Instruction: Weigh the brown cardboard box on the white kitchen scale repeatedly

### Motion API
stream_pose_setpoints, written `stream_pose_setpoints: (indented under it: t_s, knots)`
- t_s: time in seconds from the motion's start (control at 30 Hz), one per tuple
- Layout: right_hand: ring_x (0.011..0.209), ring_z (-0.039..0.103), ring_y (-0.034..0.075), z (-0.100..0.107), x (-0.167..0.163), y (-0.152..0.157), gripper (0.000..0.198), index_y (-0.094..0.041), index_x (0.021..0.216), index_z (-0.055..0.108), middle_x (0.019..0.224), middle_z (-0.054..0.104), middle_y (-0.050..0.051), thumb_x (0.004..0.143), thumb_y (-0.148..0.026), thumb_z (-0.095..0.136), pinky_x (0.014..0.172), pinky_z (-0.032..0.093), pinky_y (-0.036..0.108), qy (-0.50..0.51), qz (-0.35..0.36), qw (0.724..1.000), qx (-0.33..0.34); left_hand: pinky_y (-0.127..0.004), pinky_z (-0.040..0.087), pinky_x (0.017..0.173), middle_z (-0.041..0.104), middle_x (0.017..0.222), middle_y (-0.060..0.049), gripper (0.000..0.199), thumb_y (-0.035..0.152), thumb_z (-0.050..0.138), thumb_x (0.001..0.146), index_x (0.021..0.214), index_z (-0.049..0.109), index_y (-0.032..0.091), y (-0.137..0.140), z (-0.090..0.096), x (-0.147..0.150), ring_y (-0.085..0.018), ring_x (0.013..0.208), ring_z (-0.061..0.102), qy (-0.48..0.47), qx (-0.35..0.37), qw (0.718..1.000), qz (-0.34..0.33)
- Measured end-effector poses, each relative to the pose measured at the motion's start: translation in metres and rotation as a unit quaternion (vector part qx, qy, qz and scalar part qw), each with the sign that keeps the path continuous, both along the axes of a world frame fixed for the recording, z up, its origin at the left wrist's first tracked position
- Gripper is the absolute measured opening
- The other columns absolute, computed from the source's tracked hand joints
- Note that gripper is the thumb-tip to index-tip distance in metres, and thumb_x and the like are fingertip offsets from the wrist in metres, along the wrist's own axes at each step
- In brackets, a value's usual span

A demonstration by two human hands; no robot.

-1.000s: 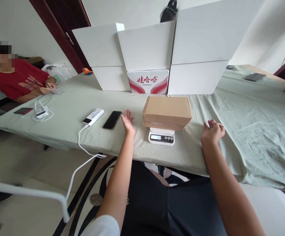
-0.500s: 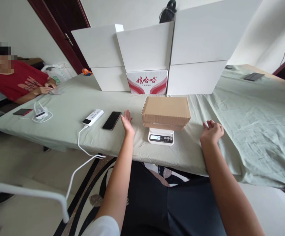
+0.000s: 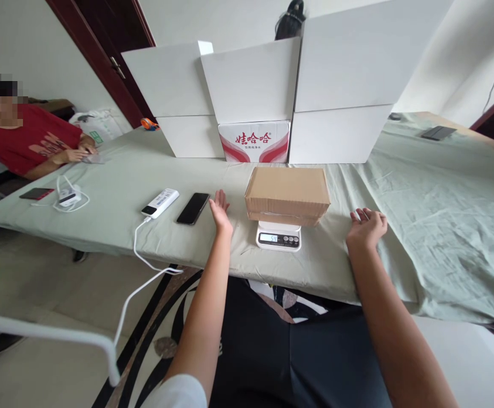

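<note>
A brown cardboard box (image 3: 287,191) rests on a small white digital kitchen scale (image 3: 278,237), whose lit display faces me; its digits are too small to read surely. To the left of the box, my left hand (image 3: 220,211) lies on the tablecloth with fingers stretched out and nothing in it. A black smartphone (image 3: 193,208) lies just left of that hand. My right hand (image 3: 366,225) rests palm up to the right of the box, fingers loosely curled and apart, holding nothing. Neither hand touches the box or the scale.
Behind the box stand stacked white cartons (image 3: 250,79) and a red-and-white printed carton (image 3: 254,141). A white power bank (image 3: 160,203) trails a cable over the table's front edge. At the far left a person in a red shirt (image 3: 38,139) handles something small near a charger (image 3: 68,196).
My hands, the box and the scale hold their places. The view has shifted very slightly. The other person's hands have moved a little.
</note>
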State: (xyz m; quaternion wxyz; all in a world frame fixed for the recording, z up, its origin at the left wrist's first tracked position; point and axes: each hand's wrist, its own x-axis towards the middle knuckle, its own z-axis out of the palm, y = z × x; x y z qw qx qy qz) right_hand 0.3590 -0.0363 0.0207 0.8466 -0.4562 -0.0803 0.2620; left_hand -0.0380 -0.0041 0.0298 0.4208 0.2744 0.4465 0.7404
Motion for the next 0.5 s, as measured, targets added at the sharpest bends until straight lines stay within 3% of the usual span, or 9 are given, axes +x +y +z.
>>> stream_pose_setpoints:
  t_s: [0.1, 0.17, 0.27, 0.37, 0.5]
  knots:
    - [0.101, 0.077, 0.019, 0.002, -0.011, 0.000, 0.008, -0.027, 0.087, 0.056, 0.101, 0.072, 0.000, 0.089, -0.034, 0.059, 0.102, 0.065, 0.043, -0.052, 0.047, 0.997, 0.014, -0.047, 0.037, 0.140, 0.049, 0.184, -0.011, 0.075, 0.055, 0.011, 0.120, 0.166, 0.063, 0.029, -0.003, 0.000, 0.007, -0.023, 0.174, 0.044, 0.016, 0.012, 0.999, -0.043]
    - [0.125, 0.077, 0.024, 0.003, -0.026, -0.005, 0.024, -0.028, 0.096, 0.067, 0.121, 0.078, 0.005, 0.094, -0.049, 0.054, 0.124, 0.056, 0.055, -0.092, 0.113, 0.989, 0.035, -0.045, 0.036, 0.141, 0.051, 0.183, -0.006, 0.070, 0.058, 0.017, 0.119, 0.161, 0.068, 0.034, -0.008, -0.001, 0.016, -0.022, 0.174, 0.044, 0.030, 0.028, 0.995, -0.089]
    - [0.160, 0.059, 0.030, 0.001, -0.054, -0.019, 0.056, -0.033, 0.121, 0.075, 0.153, 0.074, 0.006, 0.096, -0.077, 0.052, 0.143, 0.034, 0.061, -0.176, 0.259, 0.948, 0.060, -0.042, 0.034, 0.144, 0.058, 0.179, -0.003, 0.068, 0.067, 0.028, 0.117, 0.153, 0.074, 0.034, -0.020, -0.003, 0.037, -0.024, 0.174, 0.044, 0.031, 0.052, 0.984, -0.166]
    - [0.168, 0.052, 0.034, 0.006, -0.076, -0.028, 0.077, -0.033, 0.133, 0.077, 0.156, 0.076, 0.006, 0.092, -0.094, 0.053, 0.143, 0.038, 0.058, -0.218, 0.369, 0.901, 0.064, -0.049, 0.034, 0.145, 0.071, 0.166, -0.009, 0.076, 0.073, 0.028, 0.115, 0.152, 0.075, 0.027, -0.025, -0.003, 0.057, -0.030, 0.174, 0.044, 0.006, 0.040, 0.974, -0.224]
    - [0.165, 0.055, 0.037, 0.031, -0.087, -0.002, 0.088, -0.031, 0.135, 0.077, 0.144, 0.081, 0.008, 0.095, -0.100, 0.042, 0.135, 0.051, 0.055, -0.220, 0.371, 0.898, 0.084, -0.049, 0.028, 0.147, 0.073, 0.163, -0.011, 0.072, 0.070, 0.034, 0.116, 0.150, 0.076, 0.023, 0.005, 0.010, 0.064, -0.031, 0.175, 0.042, 0.016, 0.044, 0.972, -0.230]
